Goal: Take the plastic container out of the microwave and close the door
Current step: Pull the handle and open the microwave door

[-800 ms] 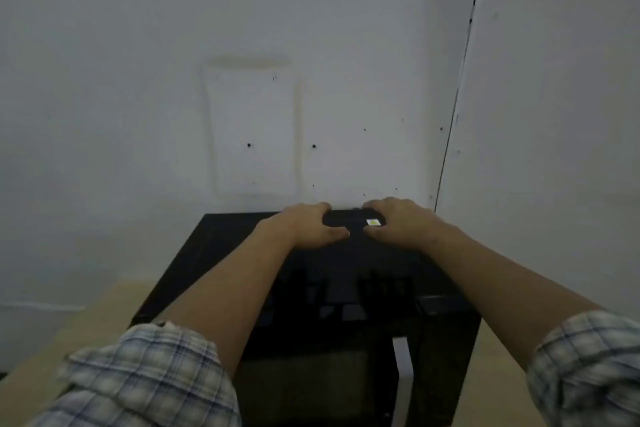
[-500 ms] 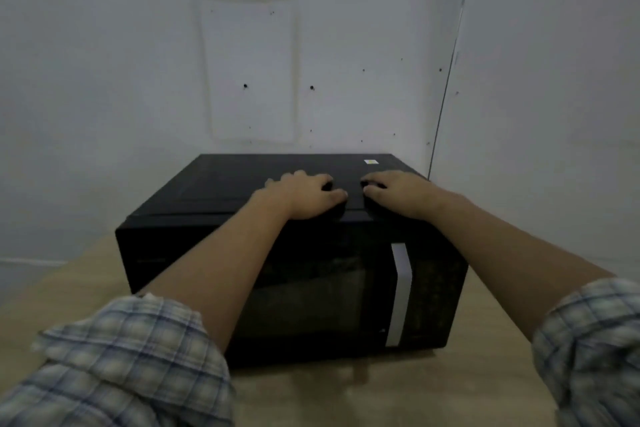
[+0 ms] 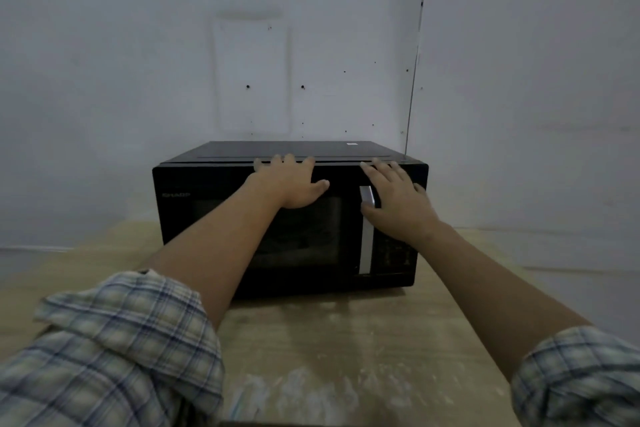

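Note:
A black microwave (image 3: pixel 194 211) stands on a wooden table, its door closed. My left hand (image 3: pixel 291 184) lies flat against the upper front of the door, fingers hooked over the top edge. My right hand (image 3: pixel 394 201) rests by the silver vertical handle (image 3: pixel 366 246), fingers spread and thumb near the handle's upper end. It does not grip the handle. Behind the dark door window a faint pale shape shows; I cannot tell whether it is the plastic container.
The light wooden table (image 3: pixel 346 350) reaches from the microwave toward me. A white wall stands close behind the microwave, and a second white wall meets it just right of the microwave's right side. Plaid sleeves cover both my upper forearms.
Both hands slid from the top of the microwave down onto its front. The view tilted down, so the whole front of the microwave and the table now show.

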